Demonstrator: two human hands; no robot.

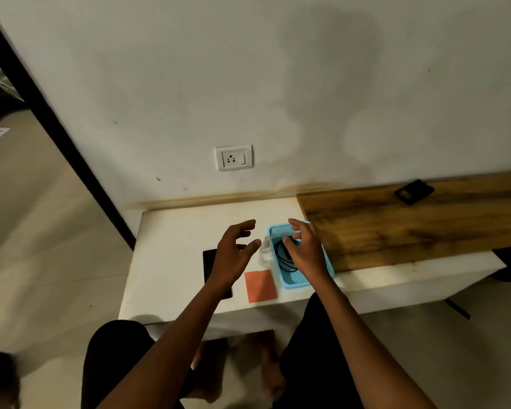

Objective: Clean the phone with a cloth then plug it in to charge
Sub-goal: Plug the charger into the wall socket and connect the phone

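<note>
The flat black rectangular phone (210, 265) lies on the white tabletop (174, 240) left of centre in the frame, its long axis running away from the person toward the wall; its lower part is hidden under the left forearm. The left hand (233, 255) hovers directly over it, fingers spread and holding nothing, so it is the nearer one. Just right of the phone, lower centre, lies the square orange cloth (260, 286), flat and untouched. The right hand (304, 250) reaches into the light blue plastic basket (295, 281), fingers loosely curled at the coiled black charging cable (283, 258); whether it grips the cable I cannot tell. A small clear spray bottle (265, 253) stands between the hands. The white wall socket (233, 157) sits above, upper centre. No brand or writing is legible anywhere. Wiping appears not yet begun.
</note>
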